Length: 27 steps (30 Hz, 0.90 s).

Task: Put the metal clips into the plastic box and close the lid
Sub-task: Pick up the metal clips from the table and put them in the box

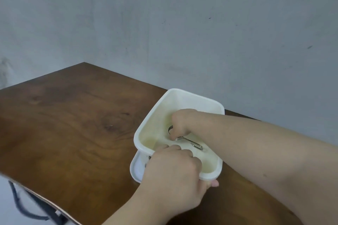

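Note:
A white plastic box [157, 105] stands tilted on the brown wooden table, its open top facing me. My right hand [182, 121] reaches inside it, fingers shut on a metal clip [192, 142] whose wire loop sticks out toward the near wall. My left hand [173, 171] grips the box's near rim, fingers over the edge and thumb under it. A white lid [136, 168] lies flat under the box's near left corner, partly hidden by my left hand. Something dark and metallic shows just beside my left hand at the box's outer wall; I cannot tell what it is.
The wooden table [73, 124] stretches to the left and far side of the box, with its near left edge running diagonally. A grey wall [164, 23] rises behind it. Dark straps or a frame [27, 206] show below the table edge at the lower left.

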{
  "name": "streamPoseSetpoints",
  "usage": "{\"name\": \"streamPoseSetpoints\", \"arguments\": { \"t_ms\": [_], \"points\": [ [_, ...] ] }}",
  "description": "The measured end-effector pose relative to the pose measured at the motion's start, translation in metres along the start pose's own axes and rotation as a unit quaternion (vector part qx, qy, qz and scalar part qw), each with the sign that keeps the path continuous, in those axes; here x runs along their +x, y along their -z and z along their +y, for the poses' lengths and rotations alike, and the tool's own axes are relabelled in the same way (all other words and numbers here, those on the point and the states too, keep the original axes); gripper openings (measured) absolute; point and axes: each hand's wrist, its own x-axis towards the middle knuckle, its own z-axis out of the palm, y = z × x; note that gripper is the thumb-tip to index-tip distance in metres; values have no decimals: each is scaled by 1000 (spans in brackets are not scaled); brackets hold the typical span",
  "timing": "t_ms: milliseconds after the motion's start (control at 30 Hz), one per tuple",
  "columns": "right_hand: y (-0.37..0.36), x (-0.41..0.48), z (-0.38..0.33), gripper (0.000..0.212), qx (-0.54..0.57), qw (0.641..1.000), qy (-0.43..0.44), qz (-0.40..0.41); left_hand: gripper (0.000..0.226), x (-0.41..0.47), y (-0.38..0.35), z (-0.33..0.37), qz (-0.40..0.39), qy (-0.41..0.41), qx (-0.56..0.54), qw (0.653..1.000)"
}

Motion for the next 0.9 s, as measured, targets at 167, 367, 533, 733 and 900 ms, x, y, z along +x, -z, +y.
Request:
{"name": "streamPoseSetpoints", "arguments": {
  "t_ms": [167, 367, 533, 733, 900],
  "points": [
    [-9, 14, 3, 31, 3, 1000, -1, 10, 55, 2, 1, -1, -9, -8, -5, 1000],
    [8, -4, 12, 37, 25, 999, 27, 18, 55, 5, 1, 2, -31, -9, -2, 999],
    [28, -61, 75, 28, 342, 918, 25, 200, 57, 13, -4, 9, -30, -7, -7, 1000],
    [-48, -143, 160, 16, 540, 783, -101, 292, 57, 27, -7, 20, -27, -24, 0, 999],
    [-132, -170, 176, 22, 385, 892, -165, 170, 57, 35, -15, 30, -48, -41, -2, 998]
  ]
}}
